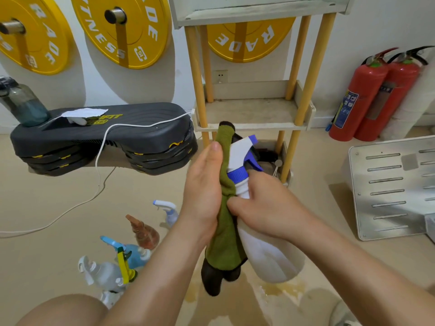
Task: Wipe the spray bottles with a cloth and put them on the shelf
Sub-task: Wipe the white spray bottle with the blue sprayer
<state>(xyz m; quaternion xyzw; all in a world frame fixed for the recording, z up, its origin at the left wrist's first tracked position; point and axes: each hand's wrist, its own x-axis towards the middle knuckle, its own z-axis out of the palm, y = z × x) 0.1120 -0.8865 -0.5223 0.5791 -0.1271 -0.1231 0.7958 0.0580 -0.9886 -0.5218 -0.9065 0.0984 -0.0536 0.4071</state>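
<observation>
The fingers of the left hand (pixel 202 184) are hidden behind the green cloth (pixel 224 231), and the neck of the white spray bottle (pixel 266 252) is covered by the right hand (pixel 266 208). The shelf (pixel 249 114) is cut off by the top edge; its bottom tier is masked by the hands, and the dark contents cannot be identified. The blue spray bottle (pixel 134 252) is partly concealed by the left forearm (pixel 164 267). The label on the fire extinguisher (pixel 353 97) is too small to be read.
</observation>
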